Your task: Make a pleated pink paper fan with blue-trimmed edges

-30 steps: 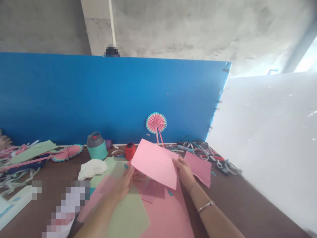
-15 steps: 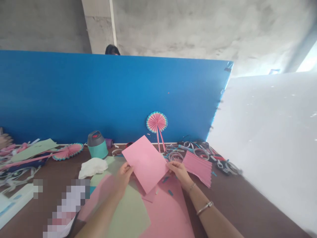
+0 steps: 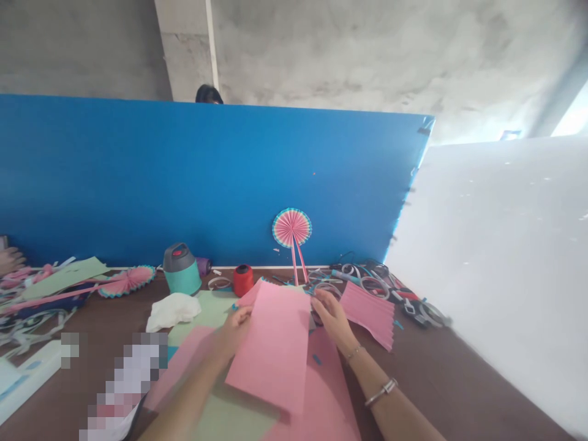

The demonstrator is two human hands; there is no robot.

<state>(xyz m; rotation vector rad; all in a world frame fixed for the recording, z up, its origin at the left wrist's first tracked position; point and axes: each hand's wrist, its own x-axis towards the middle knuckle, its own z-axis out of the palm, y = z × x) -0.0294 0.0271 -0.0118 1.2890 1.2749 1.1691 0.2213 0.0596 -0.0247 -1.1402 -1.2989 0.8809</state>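
A pink paper sheet [image 3: 275, 343] is tilted over the worktop in front of me, its lower edge towards me. My left hand [image 3: 235, 327] is closed on its left edge. At the upper right corner, my right hand [image 3: 331, 315] has bent fingers and thumb against the edge. Just behind the sheet, a pleated pink piece with a blue zigzag edge [image 3: 250, 295] is mostly hidden. Larger pink sheets [image 3: 328, 383] and pale green sheets [image 3: 239, 413] lie underneath. Right of my right hand rests a pleated pink paper [image 3: 367, 312].
A red thread spool [image 3: 243, 282], a teal container [image 3: 182, 272] and a white cloth [image 3: 172, 311] stand behind left. A round pink fan [image 3: 292, 228] leans on the blue partition [image 3: 206, 177]. Ribbon rolls [image 3: 374, 286] lie right. Another person's hand [image 3: 11, 260] shows far left.
The pink sheet has turned from a diamond position and come lower, nearer to me. The red spool and the pleated piece behind it now show. Both hands stay near its sides.
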